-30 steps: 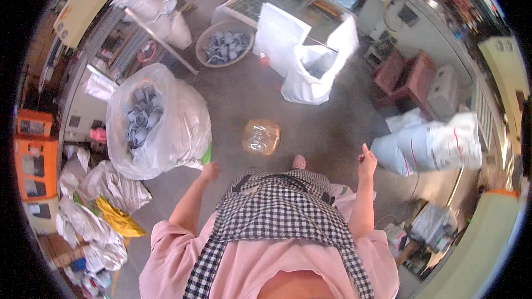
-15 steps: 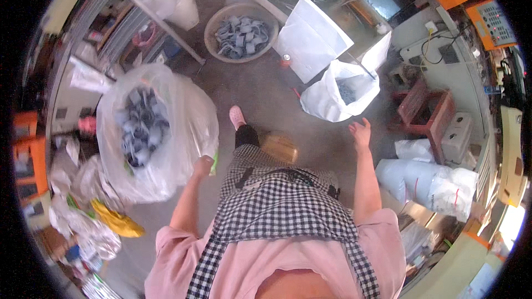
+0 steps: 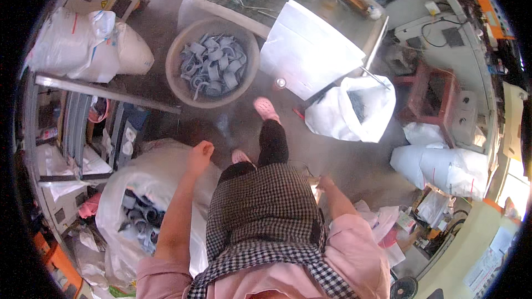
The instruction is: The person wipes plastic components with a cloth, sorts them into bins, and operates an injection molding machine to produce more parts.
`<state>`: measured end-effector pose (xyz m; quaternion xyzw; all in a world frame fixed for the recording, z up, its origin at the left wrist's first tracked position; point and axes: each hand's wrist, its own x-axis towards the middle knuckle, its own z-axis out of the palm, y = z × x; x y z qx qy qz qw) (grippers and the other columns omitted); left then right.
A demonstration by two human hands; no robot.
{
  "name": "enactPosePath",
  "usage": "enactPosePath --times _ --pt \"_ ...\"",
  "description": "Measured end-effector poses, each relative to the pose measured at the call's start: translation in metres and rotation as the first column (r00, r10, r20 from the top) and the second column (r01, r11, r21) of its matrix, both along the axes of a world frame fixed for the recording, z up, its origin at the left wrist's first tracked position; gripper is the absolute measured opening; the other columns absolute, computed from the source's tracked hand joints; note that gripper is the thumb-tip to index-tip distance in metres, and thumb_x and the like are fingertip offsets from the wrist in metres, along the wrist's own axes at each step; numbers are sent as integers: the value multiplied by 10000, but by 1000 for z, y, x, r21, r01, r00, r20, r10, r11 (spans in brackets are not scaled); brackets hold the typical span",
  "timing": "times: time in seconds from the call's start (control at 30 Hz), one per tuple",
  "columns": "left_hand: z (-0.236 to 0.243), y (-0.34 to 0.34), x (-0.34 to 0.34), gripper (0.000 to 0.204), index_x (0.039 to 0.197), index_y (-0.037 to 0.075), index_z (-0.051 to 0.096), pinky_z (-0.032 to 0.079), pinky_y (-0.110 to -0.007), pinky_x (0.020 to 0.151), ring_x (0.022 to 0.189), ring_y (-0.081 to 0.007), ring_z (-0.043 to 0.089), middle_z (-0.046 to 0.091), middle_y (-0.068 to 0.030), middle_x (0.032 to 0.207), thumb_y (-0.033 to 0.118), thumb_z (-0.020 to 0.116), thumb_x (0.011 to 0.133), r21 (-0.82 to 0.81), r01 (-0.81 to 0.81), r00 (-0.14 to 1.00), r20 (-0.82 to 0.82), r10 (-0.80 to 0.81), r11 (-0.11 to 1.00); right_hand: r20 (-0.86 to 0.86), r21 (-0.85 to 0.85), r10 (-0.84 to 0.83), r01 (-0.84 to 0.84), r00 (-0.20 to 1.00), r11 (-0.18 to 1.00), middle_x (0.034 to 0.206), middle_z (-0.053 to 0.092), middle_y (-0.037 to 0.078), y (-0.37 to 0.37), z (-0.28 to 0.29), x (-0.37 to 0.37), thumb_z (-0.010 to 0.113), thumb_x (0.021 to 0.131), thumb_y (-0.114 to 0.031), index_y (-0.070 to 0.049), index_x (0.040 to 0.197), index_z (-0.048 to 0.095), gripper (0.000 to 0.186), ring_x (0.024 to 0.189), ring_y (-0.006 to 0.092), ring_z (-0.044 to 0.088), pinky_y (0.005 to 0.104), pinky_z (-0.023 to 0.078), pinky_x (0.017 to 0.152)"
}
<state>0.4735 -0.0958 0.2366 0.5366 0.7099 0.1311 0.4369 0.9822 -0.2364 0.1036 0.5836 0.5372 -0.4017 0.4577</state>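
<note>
My left hand (image 3: 200,155) is raised in front of me with its fingers curled in, and nothing shows in it. Close by on the left stands a large translucent plastic bag (image 3: 191,194) of grey curved plastic pieces (image 3: 141,218). Ahead, a round tub (image 3: 173,62) holds more grey curved pieces (image 3: 215,65). My right hand (image 3: 325,184) hangs low beside my checked apron (image 3: 255,199); its fingers are mostly hidden. Farther right, a white sack (image 3: 332,117) stands with its mouth turned back, next to a large folded white sheet (image 3: 310,47).
Metal shelving (image 3: 105,91) and full white sacks (image 3: 91,47) stand on the left. A big shallow bin (image 3: 244,14) lies beyond the tub. Along the right are a dark red stool (image 3: 429,97), a filled pale sack (image 3: 438,169) and a cluttered box area (image 3: 426,221).
I have stepped forward, nearer the tub, so the large bag now lies beside and behind my left arm. My left hand has left the bag's edge; my right hand has dropped toward my side.
</note>
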Motion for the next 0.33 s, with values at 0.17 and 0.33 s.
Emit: enactPosePath --times 0.17,0.33 --pt "-70 76 5 144 921 16 594 492 -326 694 781 -241 635 642 -135 858 135 605 841 -21 -59 998 9 59 998 -85 67 15 -10 996 998 1337 437 117 -10 -103 -25 508 878 -253 -184 1294 429 429 1245 308 394 483 381 966" --pt "-189 136 -16 149 919 -3 586 498 -325 700 794 -249 639 637 -143 853 121 604 838 53 -84 996 -21 85 995 -196 -259 114 -164 974 952 1373 370 132 -17 -181 -24 522 870 -317 -211 1381 313 562 1288 341 309 567 299 985"
